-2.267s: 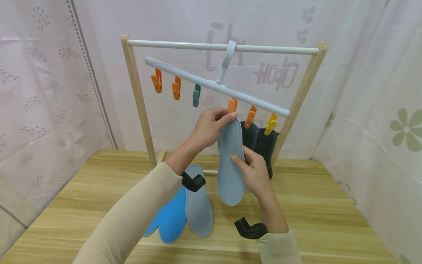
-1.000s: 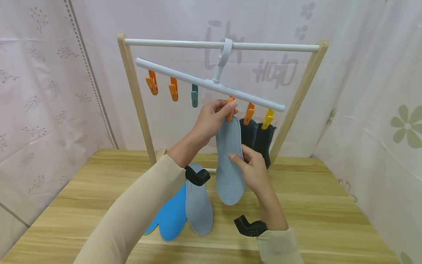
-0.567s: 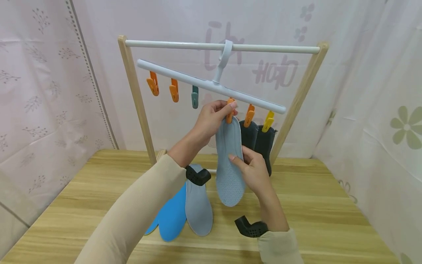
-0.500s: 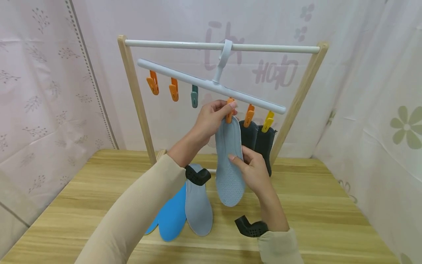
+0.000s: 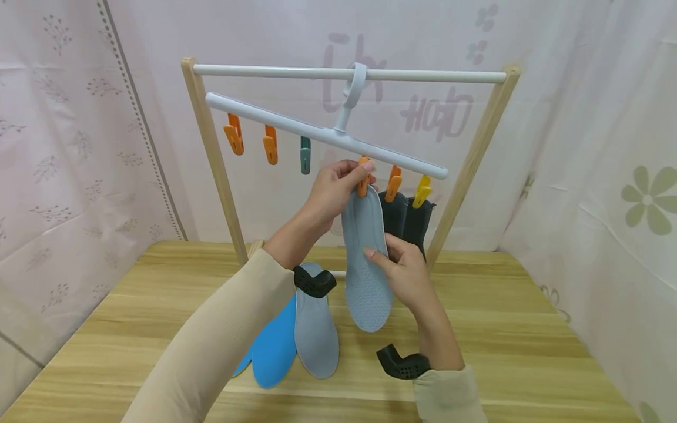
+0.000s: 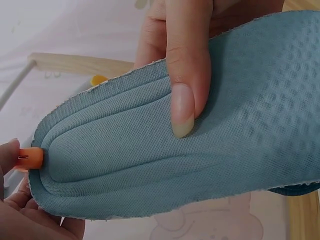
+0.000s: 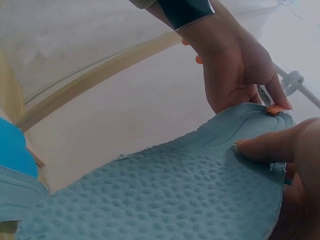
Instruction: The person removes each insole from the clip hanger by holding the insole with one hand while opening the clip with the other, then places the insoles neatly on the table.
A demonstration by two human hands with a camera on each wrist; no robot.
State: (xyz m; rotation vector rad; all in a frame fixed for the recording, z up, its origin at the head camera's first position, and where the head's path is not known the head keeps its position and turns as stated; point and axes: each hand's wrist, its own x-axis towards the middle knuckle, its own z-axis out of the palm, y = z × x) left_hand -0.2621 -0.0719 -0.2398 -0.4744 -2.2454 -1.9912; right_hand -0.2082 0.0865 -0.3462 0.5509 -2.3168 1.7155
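A grey-blue insole point(image 5: 365, 276) hangs upright below the tilted white hanger point(image 5: 317, 132). The left hand point(image 5: 333, 191) pinches an orange clip point(image 5: 362, 185) at the insole's top end. The right hand point(image 5: 407, 270) grips the insole's right edge, thumb on its front face and fingers behind. In the left wrist view the orange clip point(image 6: 31, 158) overlaps the rim of the insole point(image 6: 125, 145); whether its jaws bite on it is hard to tell. The right wrist view shows the thumb of the right hand point(image 7: 295, 155) pressed on the insole point(image 7: 165, 185).
Dark insoles point(image 5: 404, 220) hang from an orange clip point(image 5: 393, 185) and a yellow clip point(image 5: 422, 192). Orange clips point(image 5: 270, 145) and a green clip point(image 5: 305, 155) hang at left. On the wooden table point(image 5: 492, 329) lie a grey insole point(image 5: 317, 341) and blue insoles point(image 5: 275, 349), below the rack point(image 5: 211, 153).
The left hand has risen slightly with the orange clip, whose lower end now overlaps the insole's top more visibly. The hanger has shifted a little to the left. The right hand keeps its grip.
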